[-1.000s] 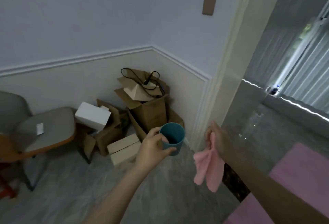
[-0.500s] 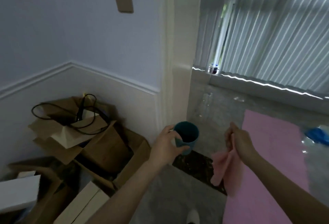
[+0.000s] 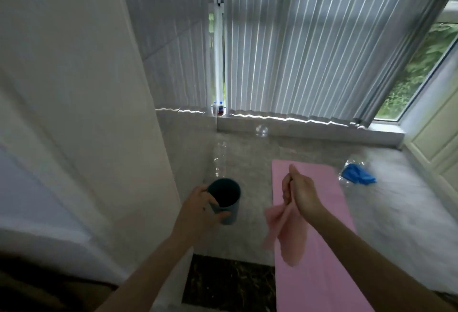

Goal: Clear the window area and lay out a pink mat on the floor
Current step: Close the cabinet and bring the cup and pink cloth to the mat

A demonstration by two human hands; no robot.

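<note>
My left hand (image 3: 198, 206) gripped a dark teal cup (image 3: 225, 200) by its side, held upright above the floor (image 3: 243, 160). My right hand (image 3: 298, 191) pinched a pink cloth (image 3: 287, 232) that hung down limp. The pink mat (image 3: 319, 262) lay flat on the floor below the window blinds (image 3: 297, 51), a blue bag (image 3: 358, 175) just beside it.

Mat (image 3: 319, 249) on floor (image 3: 409, 202) below window (image 3: 309, 46), cup (image 3: 226, 200) left of it

pillar (image 3: 99, 113) close left, blue bag (image 3: 358, 175) beside pink mat (image 3: 319, 237)
</note>
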